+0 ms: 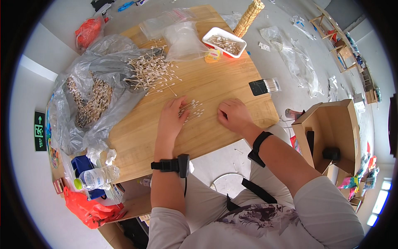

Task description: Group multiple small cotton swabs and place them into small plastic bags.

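Observation:
In front of me on the wooden table [215, 83] lies a small loose bunch of wooden-stick cotton swabs [193, 111]. My left hand [171, 118] rests at the bunch's left side, thumb and fingers curved around the near ends of the sticks. To the right of the bunch and apart from it, my right hand [235, 115] is on the tabletop with its fingers curled in. Whatever its fingertips may hold is hidden. Farther back on the left is a big heap of cotton swabs [151, 70], partly on grey plastic.
A large plastic bag [124, 43] with more swabs covers the table's left. At the back stand a white-and-red tub [207, 36] of swabs, a yellow packet [212, 56] and clear bags [184, 41]. A black-backed swab pack [259, 87] lies right; a bottle [99, 176] is near left.

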`<state>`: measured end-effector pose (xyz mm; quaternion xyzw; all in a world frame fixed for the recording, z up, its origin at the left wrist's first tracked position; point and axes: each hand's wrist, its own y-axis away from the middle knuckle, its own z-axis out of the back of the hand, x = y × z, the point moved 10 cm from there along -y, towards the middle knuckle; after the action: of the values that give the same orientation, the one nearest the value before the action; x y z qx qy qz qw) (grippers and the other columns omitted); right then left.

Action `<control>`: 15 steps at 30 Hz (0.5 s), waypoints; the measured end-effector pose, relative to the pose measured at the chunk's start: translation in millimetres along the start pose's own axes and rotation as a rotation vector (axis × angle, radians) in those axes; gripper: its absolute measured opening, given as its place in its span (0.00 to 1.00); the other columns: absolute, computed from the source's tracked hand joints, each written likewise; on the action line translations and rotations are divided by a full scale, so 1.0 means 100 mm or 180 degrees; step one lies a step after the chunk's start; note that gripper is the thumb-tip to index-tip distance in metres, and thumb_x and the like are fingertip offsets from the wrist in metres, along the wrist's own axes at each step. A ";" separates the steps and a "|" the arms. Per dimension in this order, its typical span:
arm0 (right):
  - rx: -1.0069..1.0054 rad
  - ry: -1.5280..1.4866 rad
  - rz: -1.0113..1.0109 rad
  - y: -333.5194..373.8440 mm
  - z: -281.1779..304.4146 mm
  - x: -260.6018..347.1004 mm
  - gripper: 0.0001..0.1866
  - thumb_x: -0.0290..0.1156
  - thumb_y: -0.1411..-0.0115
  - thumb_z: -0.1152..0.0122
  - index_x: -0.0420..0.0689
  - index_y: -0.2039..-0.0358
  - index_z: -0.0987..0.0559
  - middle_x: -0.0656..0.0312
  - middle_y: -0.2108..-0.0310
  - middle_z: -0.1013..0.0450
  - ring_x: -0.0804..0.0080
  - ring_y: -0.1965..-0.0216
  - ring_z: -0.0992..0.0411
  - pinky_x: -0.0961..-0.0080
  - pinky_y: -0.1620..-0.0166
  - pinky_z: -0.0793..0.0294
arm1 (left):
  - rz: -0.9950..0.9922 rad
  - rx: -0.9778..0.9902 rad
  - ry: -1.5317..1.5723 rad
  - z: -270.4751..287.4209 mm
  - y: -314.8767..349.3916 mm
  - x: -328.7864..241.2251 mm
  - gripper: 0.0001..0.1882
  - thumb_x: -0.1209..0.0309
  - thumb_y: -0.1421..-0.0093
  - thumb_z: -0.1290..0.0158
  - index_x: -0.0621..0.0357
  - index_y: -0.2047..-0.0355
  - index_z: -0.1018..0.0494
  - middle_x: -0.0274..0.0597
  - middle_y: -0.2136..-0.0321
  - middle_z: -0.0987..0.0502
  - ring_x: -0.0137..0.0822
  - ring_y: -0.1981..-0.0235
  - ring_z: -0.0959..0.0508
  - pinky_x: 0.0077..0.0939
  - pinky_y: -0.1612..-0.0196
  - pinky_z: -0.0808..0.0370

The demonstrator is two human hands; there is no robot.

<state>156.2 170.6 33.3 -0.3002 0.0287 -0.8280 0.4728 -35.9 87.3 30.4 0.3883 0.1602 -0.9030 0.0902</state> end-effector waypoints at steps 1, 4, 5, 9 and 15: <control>0.0010 -0.0003 -0.0006 0.00 0.00 0.00 0.05 0.27 0.46 0.37 0.45 0.74 0.26 0.59 0.73 0.27 0.54 0.66 0.27 0.59 0.58 0.28 | 0.0016 0.0035 0.0055 0.00 0.00 0.01 0.27 0.77 0.45 0.34 0.57 0.44 0.25 0.45 0.58 0.19 0.48 0.54 0.21 0.41 0.49 0.23; 0.0000 -0.0012 0.0003 0.00 0.01 0.01 0.05 0.27 0.46 0.37 0.45 0.74 0.26 0.59 0.74 0.27 0.54 0.66 0.27 0.59 0.58 0.28 | 0.0018 0.0140 0.0122 0.02 0.01 0.01 0.29 0.77 0.45 0.34 0.57 0.42 0.26 0.45 0.56 0.19 0.48 0.52 0.21 0.40 0.48 0.23; -0.0018 -0.0016 0.0020 0.00 0.01 0.01 0.05 0.27 0.46 0.37 0.45 0.74 0.26 0.59 0.74 0.27 0.54 0.66 0.27 0.59 0.58 0.28 | 0.0006 0.0209 0.0135 0.01 0.01 0.00 0.30 0.77 0.45 0.33 0.56 0.41 0.26 0.45 0.55 0.19 0.47 0.51 0.21 0.40 0.47 0.23; -0.0009 -0.0020 0.0016 -0.01 0.01 0.02 0.05 0.27 0.46 0.37 0.45 0.74 0.26 0.59 0.74 0.27 0.54 0.66 0.27 0.59 0.58 0.28 | -0.0037 0.0262 0.0152 0.02 0.03 0.00 0.33 0.77 0.46 0.32 0.55 0.39 0.27 0.45 0.53 0.20 0.47 0.50 0.22 0.39 0.46 0.23; -0.0028 0.0013 0.0025 0.00 0.01 0.01 0.05 0.27 0.46 0.37 0.45 0.74 0.26 0.59 0.74 0.27 0.55 0.66 0.27 0.59 0.58 0.28 | -0.0001 0.0289 0.0168 0.01 0.03 -0.02 0.37 0.76 0.49 0.30 0.54 0.38 0.28 0.45 0.52 0.20 0.46 0.49 0.22 0.39 0.45 0.24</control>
<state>156.6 169.9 34.6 -0.3003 0.0345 -0.8266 0.4746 -34.7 83.7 31.9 0.4156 0.1214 -0.8988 0.0682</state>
